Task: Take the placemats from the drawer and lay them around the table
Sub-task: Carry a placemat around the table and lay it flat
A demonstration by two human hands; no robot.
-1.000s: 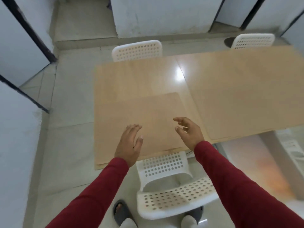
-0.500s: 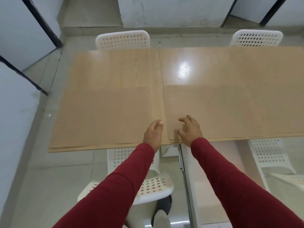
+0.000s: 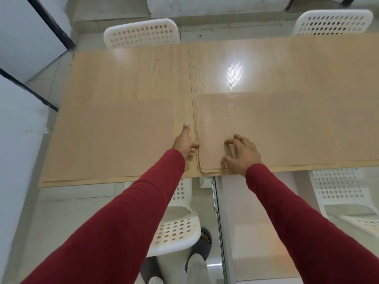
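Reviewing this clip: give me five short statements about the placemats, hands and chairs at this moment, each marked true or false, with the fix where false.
1. A single placemat lies flat on the left half of the table. True.
2. The right hand rests on a stack of placemats at the table's near edge. True; layered edges show at the stack's near left corner.
3. The left hand grips a placemat lifted off the table. False: it lies on the tabletop between the two mats, holding nothing.
4. Plates stand on the mats. False: nothing stands on either.
5. White perforated chairs, such as the far left chair, stand on the far side. True.
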